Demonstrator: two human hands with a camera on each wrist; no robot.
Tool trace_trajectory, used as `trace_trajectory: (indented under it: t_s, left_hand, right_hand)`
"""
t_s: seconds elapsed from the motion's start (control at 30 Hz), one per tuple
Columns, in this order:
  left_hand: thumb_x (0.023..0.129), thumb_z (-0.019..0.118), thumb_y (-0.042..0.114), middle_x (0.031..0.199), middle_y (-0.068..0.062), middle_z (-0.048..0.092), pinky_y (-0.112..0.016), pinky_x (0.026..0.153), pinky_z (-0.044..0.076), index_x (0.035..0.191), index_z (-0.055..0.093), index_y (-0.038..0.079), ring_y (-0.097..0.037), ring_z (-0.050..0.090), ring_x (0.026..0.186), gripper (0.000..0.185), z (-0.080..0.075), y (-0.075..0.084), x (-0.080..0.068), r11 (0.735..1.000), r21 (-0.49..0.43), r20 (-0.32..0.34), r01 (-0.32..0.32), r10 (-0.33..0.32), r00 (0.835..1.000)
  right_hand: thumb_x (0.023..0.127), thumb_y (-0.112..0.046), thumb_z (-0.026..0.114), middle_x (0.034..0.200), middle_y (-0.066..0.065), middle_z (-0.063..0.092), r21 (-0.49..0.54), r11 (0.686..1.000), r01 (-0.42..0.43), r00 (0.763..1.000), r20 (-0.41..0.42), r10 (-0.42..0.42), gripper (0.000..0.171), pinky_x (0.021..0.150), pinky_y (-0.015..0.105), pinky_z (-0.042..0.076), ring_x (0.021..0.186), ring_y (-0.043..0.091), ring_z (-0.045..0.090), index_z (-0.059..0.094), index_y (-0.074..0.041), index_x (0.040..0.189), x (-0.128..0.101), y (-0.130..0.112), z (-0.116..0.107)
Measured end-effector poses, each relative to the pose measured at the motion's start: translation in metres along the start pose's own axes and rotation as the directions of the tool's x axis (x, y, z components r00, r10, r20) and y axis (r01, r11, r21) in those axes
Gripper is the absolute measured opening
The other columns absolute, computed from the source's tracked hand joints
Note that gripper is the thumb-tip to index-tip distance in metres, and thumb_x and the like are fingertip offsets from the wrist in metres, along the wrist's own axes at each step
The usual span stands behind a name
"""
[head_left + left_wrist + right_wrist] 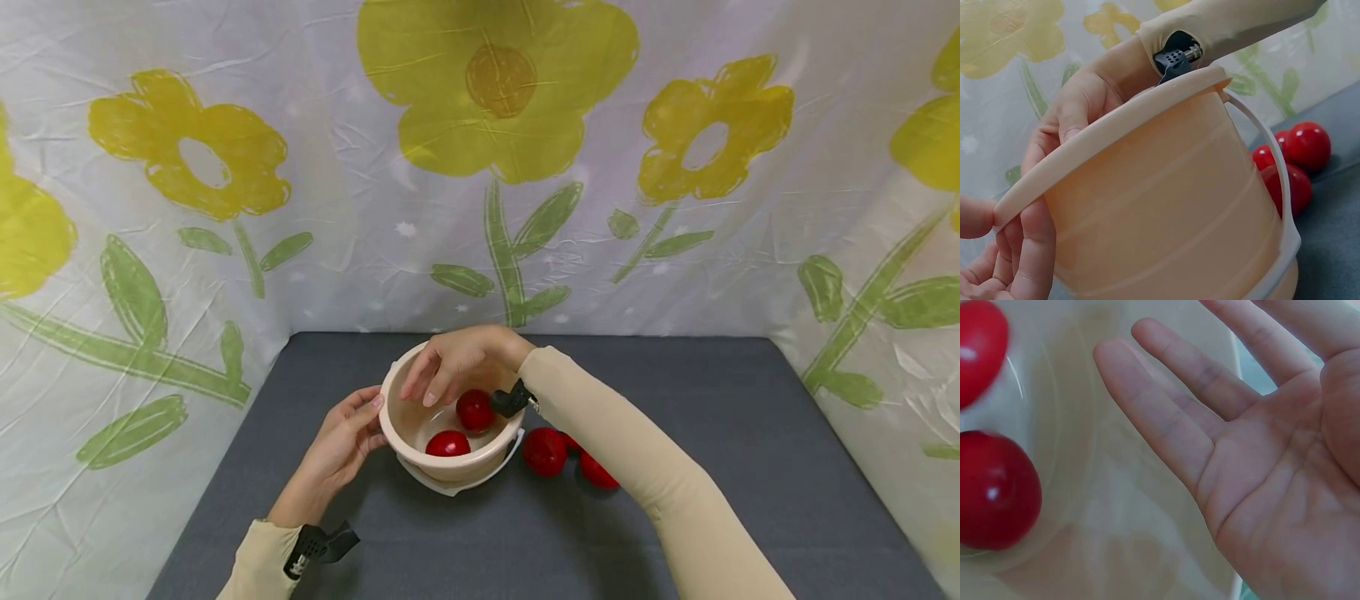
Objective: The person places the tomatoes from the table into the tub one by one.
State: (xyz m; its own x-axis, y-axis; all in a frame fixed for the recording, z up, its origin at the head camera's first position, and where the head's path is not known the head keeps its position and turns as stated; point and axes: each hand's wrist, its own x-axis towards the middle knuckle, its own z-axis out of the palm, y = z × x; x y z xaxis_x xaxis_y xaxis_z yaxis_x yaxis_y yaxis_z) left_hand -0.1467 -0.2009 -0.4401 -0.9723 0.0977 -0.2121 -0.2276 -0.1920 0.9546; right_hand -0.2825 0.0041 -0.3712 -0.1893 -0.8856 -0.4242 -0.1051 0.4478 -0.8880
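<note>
**Bucket steadied, right hand empty above it**

The left hand (341,442) grips the rim of the beige bucket (408,425) at the table's middle, apparently to brace it. The right hand (457,362) hangs over the opening, fingers straight and relaxed, holding nothing. Two red balls (475,410) lie inside. More red balls (544,451) sit just beside the bucket; the right sleeve (637,467) partly covers them, so their count is uncertain.
</note>
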Motion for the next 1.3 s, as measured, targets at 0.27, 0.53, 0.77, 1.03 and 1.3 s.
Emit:
trace_trajectory:
  t_s: [0.27, 0.53, 0.77, 1.03, 1.3]
  left_hand:
    - [0.104, 0.05, 0.018, 0.096, 0.008, 0.062, -0.017, 0.062, 0.055, 0.131, 0.038, 0.001, -0.003, 0.061, 0.079, 0.034, -0.001, 0.0, 0.0, 1.0, -0.008, 0.0, -0.01, 0.01, 1.0]
    - [0.105, 0.049, 0.019, 0.095, 0.008, 0.062, -0.017, 0.061, 0.055, 0.131, 0.038, 0.001, -0.003, 0.06, 0.076, 0.034, -0.001, 0.0, 0.001, 1.0, 0.004, -0.005, -0.016, 0.016, 1.0]
    - [0.105, 0.049, 0.018, 0.095, 0.007, 0.062, -0.018, 0.061, 0.055, 0.13, 0.039, 0.001, -0.003, 0.06, 0.076, 0.032, 0.0, -0.001, 0.001, 1.0, -0.007, -0.007, -0.011, 0.011, 1.0]
    - [0.104, 0.05, 0.018, 0.097, 0.005, 0.064, -0.018, 0.062, 0.056, 0.131, 0.039, 0.0, -0.005, 0.061, 0.076, 0.035, 0.0, -0.002, 0.001, 1.0, -0.017, -0.006, -0.01, 0.01, 1.0]
    - [0.103, 0.053, 0.018, 0.099, 0.005, 0.066, -0.019, 0.062, 0.057, 0.13, 0.042, 0.001, -0.005, 0.063, 0.079, 0.033, -0.001, -0.004, 0.001, 0.999, -0.033, 0.0, -0.031, 0.031, 1.0]
  right_hand:
    - [0.089, -0.01, 0.07, 0.137, 0.018, 0.06, -0.1, 0.995, 0.02, 1.0, 0.017, -0.019, 0.043, 0.104, 0.053, 0.049, 0.13, 0.035, 0.054, 0.061, -0.005, 0.131, 0.001, -0.001, -0.003]
    - [0.089, -0.009, 0.07, 0.141, 0.022, 0.055, -0.11, 0.993, 0.031, 0.999, 0.02, -0.029, 0.045, 0.105, 0.055, 0.048, 0.111, 0.015, 0.06, 0.059, -0.003, 0.133, -0.002, -0.002, -0.006]
    - [0.09, -0.008, 0.07, 0.142, 0.02, 0.056, -0.108, 0.992, 0.065, 0.998, 0.004, -0.065, 0.044, 0.105, 0.056, 0.047, 0.118, 0.021, 0.061, 0.06, -0.004, 0.133, -0.011, -0.005, -0.008]
    - [0.091, -0.01, 0.068, 0.142, 0.019, 0.057, -0.154, 0.974, 0.165, 0.982, -0.07, -0.177, 0.045, 0.099, 0.039, 0.055, 0.13, 0.037, 0.056, 0.06, -0.01, 0.135, -0.048, -0.026, -0.024]
    - [0.091, -0.006, 0.067, 0.141, 0.018, 0.058, -0.133, 0.976, 0.173, 0.971, -0.141, -0.192, 0.048, 0.097, 0.037, 0.056, 0.125, 0.034, 0.059, 0.055, -0.005, 0.138, -0.093, -0.022, -0.035]
